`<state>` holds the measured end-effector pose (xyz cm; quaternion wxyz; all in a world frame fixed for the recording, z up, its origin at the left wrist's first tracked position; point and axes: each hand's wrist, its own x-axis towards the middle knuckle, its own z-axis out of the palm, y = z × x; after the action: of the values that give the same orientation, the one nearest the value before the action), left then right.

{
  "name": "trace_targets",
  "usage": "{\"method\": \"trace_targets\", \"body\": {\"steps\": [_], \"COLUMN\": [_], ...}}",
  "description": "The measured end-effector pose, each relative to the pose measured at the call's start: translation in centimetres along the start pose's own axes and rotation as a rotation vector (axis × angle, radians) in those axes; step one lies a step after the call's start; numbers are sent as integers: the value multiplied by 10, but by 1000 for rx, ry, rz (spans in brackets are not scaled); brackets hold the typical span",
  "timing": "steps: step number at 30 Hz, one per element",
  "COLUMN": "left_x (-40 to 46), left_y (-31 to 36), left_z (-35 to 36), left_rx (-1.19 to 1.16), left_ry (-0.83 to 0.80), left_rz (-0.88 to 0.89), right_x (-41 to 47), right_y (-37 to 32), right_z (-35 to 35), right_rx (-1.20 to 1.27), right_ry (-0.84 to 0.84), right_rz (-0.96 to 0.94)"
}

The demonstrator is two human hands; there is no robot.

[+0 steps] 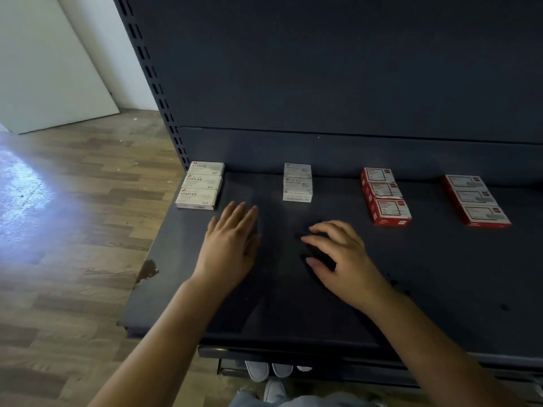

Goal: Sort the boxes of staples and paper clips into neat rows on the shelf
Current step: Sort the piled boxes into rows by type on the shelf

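Four rows of small boxes stand at the back of the dark shelf [440, 289]. At the far left is a row of three white staples boxes [200, 185]. To its right sit white paper clip boxes [297, 183], how many I cannot tell. Further right are three red boxes [385, 196] and, near the right edge, three more red boxes [476, 201]. My left hand [232, 245] lies flat over the shelf just in front of the staples row, fingers spread, holding nothing. My right hand [340, 254] hovers with curled, parted fingers in front of the paper clip boxes, empty.
The shelf's dark back panel [352, 83] rises behind the boxes, with a slotted upright [158, 92] at its left. Wooden floor [73, 215] lies to the left, with a white door [44, 69] beyond. A rust patch [148, 270] marks the shelf's left edge. Shoes [264, 374] show below.
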<state>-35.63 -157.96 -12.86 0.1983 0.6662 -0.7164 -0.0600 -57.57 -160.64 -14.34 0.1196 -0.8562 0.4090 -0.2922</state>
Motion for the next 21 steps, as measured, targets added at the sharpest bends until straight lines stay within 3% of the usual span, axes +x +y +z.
{"method": "trace_targets", "body": {"steps": [15,21], "left_x": [8,15], "left_y": [176,242], "left_z": [59,88], "left_rx": [-47,-95], "left_ry": [-77,-142], "left_rz": [260,273], "right_x": [-89,-129], "right_y": [105,158], "right_z": [-104,-150], "right_rx": [-8,-6], "right_ry": [154,213], "right_rz": [132,208]}}
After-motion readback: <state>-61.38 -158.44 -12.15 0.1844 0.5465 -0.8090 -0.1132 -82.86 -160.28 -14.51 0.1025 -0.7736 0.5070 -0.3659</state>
